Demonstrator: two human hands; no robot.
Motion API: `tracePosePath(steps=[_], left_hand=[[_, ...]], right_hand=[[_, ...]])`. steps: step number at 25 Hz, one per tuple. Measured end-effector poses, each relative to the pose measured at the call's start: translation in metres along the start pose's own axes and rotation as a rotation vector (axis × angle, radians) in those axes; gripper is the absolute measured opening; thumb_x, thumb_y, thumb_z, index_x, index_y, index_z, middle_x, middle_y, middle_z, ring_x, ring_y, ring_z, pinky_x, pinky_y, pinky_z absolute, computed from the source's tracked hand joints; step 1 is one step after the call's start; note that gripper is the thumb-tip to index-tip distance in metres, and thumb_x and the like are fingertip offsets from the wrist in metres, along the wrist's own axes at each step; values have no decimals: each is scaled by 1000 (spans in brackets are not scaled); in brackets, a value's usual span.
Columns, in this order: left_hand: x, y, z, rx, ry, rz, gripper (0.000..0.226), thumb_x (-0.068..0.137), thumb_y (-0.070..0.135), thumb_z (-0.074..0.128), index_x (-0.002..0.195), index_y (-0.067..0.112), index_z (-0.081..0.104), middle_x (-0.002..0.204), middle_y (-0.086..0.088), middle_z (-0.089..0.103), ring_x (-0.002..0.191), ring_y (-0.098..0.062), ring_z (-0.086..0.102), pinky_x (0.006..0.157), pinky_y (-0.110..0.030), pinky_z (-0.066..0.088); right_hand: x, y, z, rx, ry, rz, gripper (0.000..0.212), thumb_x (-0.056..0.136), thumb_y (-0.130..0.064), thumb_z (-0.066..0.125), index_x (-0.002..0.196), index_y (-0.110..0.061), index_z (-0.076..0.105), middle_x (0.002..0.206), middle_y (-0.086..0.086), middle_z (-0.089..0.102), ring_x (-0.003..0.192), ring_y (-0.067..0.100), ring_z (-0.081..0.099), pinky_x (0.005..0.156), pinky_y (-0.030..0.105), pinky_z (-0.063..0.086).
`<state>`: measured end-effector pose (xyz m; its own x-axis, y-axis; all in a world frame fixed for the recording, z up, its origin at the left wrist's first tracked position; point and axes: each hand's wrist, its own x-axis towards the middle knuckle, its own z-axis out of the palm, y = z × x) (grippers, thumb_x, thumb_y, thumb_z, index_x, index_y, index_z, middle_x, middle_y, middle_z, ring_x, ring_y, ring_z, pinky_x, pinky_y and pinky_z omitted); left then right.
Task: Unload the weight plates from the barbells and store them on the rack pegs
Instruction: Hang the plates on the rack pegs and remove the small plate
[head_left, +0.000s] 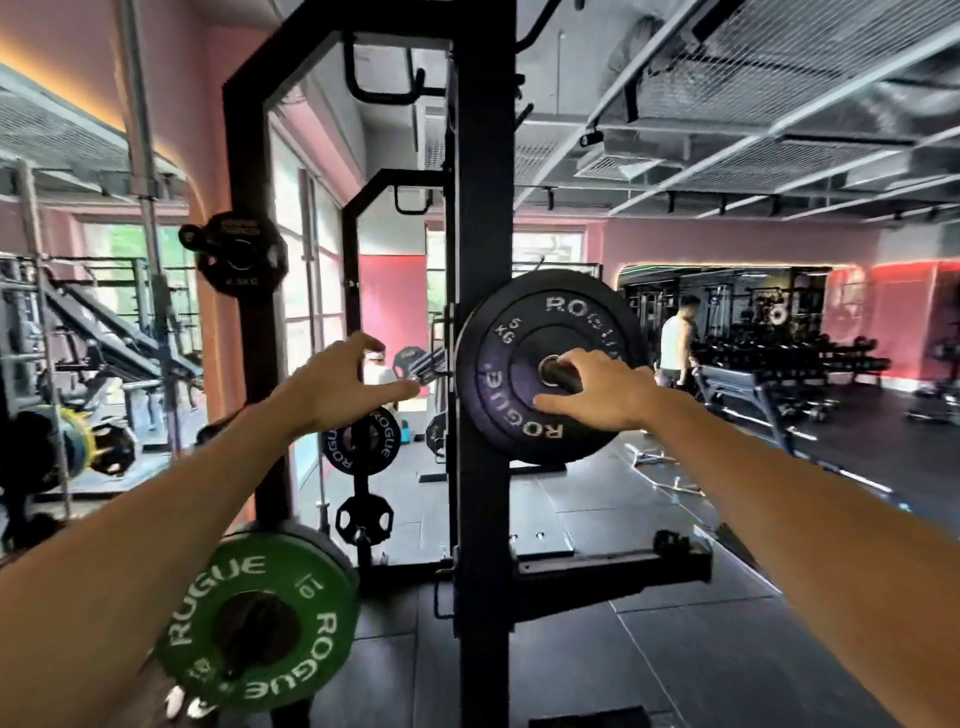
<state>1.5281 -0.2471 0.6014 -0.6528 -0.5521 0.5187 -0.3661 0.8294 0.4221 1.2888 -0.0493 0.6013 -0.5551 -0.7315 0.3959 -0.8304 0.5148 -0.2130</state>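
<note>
A black 5 kg plate (524, 332) hangs on a peg (558, 370) on the right side of the black rack upright (483, 208). My right hand (597, 392) lies spread against the plate's face, fingers beside the peg and thumb low on the plate. My left hand (343, 384) hovers in the air left of the upright, fingers loosely spread, holding nothing. A green 10 kg plate (270, 613) sits on a low peg at the bottom left. A small black 2.5 kg plate (241, 254) hangs on the left upright.
Smaller black plates (363, 441) hang on the rack's far posts. A black bracket (613, 569) juts right from the upright near the floor. A person (675, 343) stands by dumbbell racks at the right. A barbell lies on the dark floor (670, 483).
</note>
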Motion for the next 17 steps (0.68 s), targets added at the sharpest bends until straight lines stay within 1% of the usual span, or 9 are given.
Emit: tracePosePath(steps=[3,5,7,8,10,11,12,14,17], left_hand=[[30,37,44,22,5,-2,91,67,76,63,139,23,45,144,-7,48,127,-24,49,100,-39,39],[47,52,68,32,9,-18,92,66,79,61,138,25,43,144,-7,48,126,-26,50,102,-43,41],[64,68,94,42,10,-41,92,67,80,62,139,26,42,145,-7,47,127,-27,50,103,-44,42],[72,74,104,50,10,-52,92,68,79,63,139,26,41,145,-7,47,128,-27,49,103,-43,41],[89,82,121,55,5,-70,92,67,78,65,139,26,42,145,-7,46,129,-27,47,104,-43,40],[99,85,128,46,5,-80,96,63,80,65,138,26,42,144,-7,46,129,-26,48,104,-44,41],[107,85,133,31,7,-91,102,58,84,64,138,26,41,144,-7,46,129,-26,48,104,-44,41],[129,81,147,13,11,-109,117,47,89,64,141,24,38,145,-6,44,130,-25,47,106,-47,41],[172,62,174,32,46,-142,133,38,92,67,146,23,32,149,-6,39,132,-26,45,106,-51,42]], right_hand=[[12,63,-14,-20,-7,12,81,75,-76,54,141,-31,37,149,1,39,134,27,42,111,52,25],[21,98,-21,-27,-9,24,84,75,-77,53,143,-30,35,151,1,37,135,27,41,111,53,23],[31,138,-25,-10,-7,34,85,75,-77,53,143,-29,35,150,0,38,134,26,42,111,55,23],[36,155,-26,9,-17,45,84,76,-76,54,142,-29,35,149,0,40,133,26,43,111,54,25],[48,185,-26,54,-40,52,84,77,-72,58,143,-25,35,147,3,42,132,26,44,106,46,31],[56,198,-25,74,-48,50,87,75,-70,62,144,-24,34,147,3,42,131,26,44,102,43,33],[63,209,-23,88,-54,51,92,73,-70,65,145,-24,32,147,3,40,132,26,44,102,43,34],[85,228,-15,123,-61,57,105,62,-76,68,146,-24,30,148,4,38,133,26,43,107,46,37],[132,249,1,156,-37,55,123,48,-83,68,147,-22,28,149,7,37,130,28,47,106,49,40]])
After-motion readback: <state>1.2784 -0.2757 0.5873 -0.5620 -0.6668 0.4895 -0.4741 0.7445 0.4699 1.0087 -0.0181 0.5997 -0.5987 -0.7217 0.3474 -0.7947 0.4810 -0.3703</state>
